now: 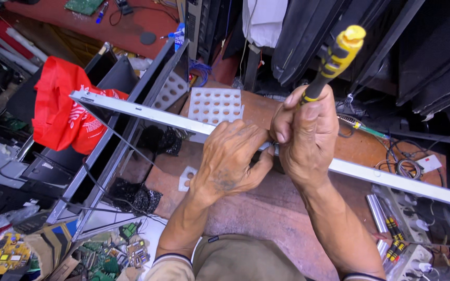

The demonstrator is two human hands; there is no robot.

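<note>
- The person's knees, in khaki trousers (246, 260), fill the bottom edge, with both forearms reaching out above them.
- The left hand (230, 161) curls its fingers over a long pale metal strip (141, 112), thumb pressed against it from the near side, so the hand is clamped on the strip.
- The right hand (305, 135) is wrapped tight around the shaft of a screwdriver (334, 57); its yellow-and-black handle sticks up and away from the fist, and the tip is hidden behind the fingers at the strip.
- The strip runs slantwise across the view, from upper left to the right edge, above a reddish-brown workbench (266, 208).
- A red bag (63, 109) hangs beside the strip's far left end.
- A white sheet full of round holes (214, 106) lies just behind the strip.
- Green and yellow circuit boards (105, 255) lie heaped at lower left.
- More screwdrivers (394, 239) rest at lower right.
</note>
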